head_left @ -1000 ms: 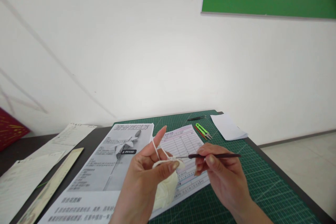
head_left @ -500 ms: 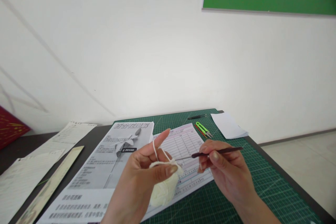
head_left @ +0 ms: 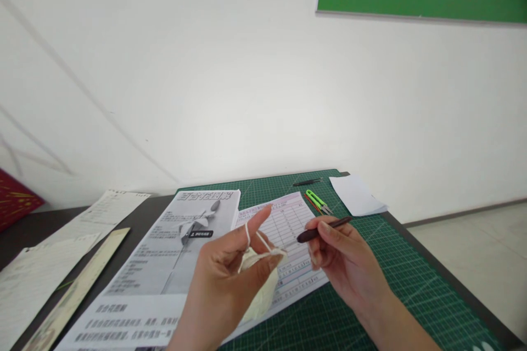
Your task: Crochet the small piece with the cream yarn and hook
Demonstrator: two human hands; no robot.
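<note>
My left hand [head_left: 234, 274] pinches a small piece of cream yarn work [head_left: 276, 253] between thumb and fingers, and a strand of yarn loops over its raised index finger. In my right hand [head_left: 346, 255] is a crochet hook [head_left: 307, 236] with a dark handle, held like a pen. Its thin metal shaft points left to the yarn at my left fingertips; the very tip is too small to make out. Behind my left hand, partly hidden, a ball of cream yarn [head_left: 261, 299] rests over the printed chart sheet [head_left: 294, 211].
A green cutting mat [head_left: 411, 279] covers much of the dark table. Green thread snips [head_left: 316, 197], a dark slim tool [head_left: 308, 182] and white paper [head_left: 358, 196] lie at the back. To the left are a printed picture sheet [head_left: 144, 263], a ruler [head_left: 82, 285] and handwritten pages [head_left: 45, 269].
My right hand and the hook have shifted left, with the handle turned more steeply. My left hand has tilted and moved slightly right, covering more of the yarn ball.
</note>
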